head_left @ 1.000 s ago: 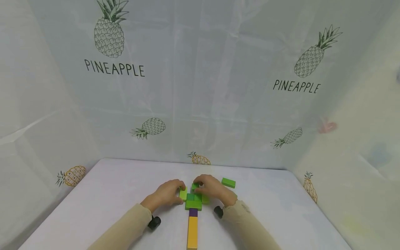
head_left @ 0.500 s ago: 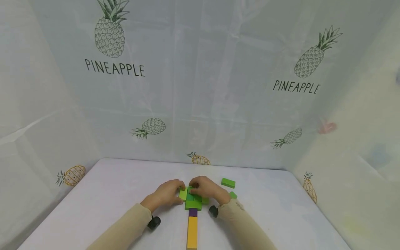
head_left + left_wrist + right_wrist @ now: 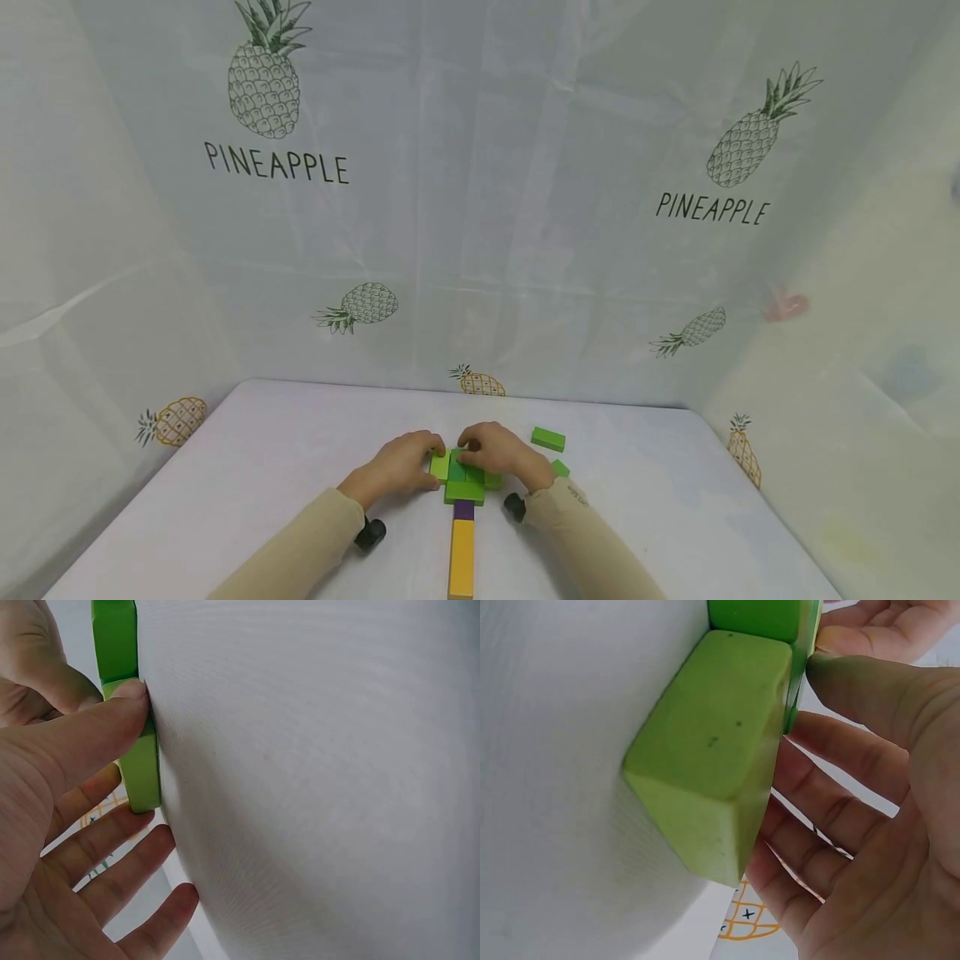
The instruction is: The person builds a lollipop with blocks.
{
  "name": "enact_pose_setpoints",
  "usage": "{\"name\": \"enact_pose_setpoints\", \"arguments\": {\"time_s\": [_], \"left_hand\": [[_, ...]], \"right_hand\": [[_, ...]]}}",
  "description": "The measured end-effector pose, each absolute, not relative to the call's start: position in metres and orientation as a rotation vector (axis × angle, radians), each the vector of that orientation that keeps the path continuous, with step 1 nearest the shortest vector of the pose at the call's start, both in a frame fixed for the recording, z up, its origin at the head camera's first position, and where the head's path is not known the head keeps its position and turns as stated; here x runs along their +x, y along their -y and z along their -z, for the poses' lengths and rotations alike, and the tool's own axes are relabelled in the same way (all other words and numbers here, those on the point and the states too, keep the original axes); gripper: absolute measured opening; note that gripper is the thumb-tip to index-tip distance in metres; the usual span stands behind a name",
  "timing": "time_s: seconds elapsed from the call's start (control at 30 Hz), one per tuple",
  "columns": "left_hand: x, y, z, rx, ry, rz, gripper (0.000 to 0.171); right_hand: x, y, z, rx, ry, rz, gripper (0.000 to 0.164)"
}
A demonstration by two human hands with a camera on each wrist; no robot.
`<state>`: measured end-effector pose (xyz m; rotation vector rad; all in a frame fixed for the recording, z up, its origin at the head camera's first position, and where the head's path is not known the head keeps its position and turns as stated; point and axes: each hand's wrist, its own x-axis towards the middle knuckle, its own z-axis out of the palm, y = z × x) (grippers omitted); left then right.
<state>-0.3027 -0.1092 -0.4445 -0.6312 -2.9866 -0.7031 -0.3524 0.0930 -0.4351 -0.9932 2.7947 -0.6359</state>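
Observation:
In the head view, toy blocks lie together on the white table. My left hand [image 3: 401, 462] pinches a light green block [image 3: 440, 468] at the group's left side, thumb at the near end and fingers at the far end. My right hand [image 3: 498, 450] holds a darker green block [image 3: 457, 472] at the group's far side, thumb over its top. A green block [image 3: 465, 492] lies crosswise in front, then a purple block [image 3: 464, 510] and a long orange-yellow block [image 3: 462, 560]. Another light green block [image 3: 705, 720] fills the right wrist view, below the right hand's fingers.
Two loose green pieces lie to the right: a rectangular block [image 3: 548, 439] and a smaller piece [image 3: 559, 468] partly hidden by the right wrist. A pineapple-print sheet [image 3: 510, 250] hangs behind the white table [image 3: 637, 500].
My right hand has moved slightly left and brought its green block down against the others, uncovering the small loose green piece by the wrist. The left hand has stayed in place.

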Motion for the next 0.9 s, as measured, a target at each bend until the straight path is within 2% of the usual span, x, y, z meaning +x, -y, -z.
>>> {"name": "enact_pose_setpoints", "arguments": {"time_s": [0.7, 0.9], "left_hand": [[-0.3017, 0.11, 0.4447, -0.683, 2.943, 0.69, 0.041], [-0.3028, 0.11, 0.4457, -0.665, 2.953, 0.686, 0.041]], "right_hand": [[-0.3539, -0.0894, 0.4426, -0.99, -2.816, 0.627, 0.018], [-0.3503, -0.0911, 0.4375, -0.98, -2.842, 0.597, 0.026]]}}
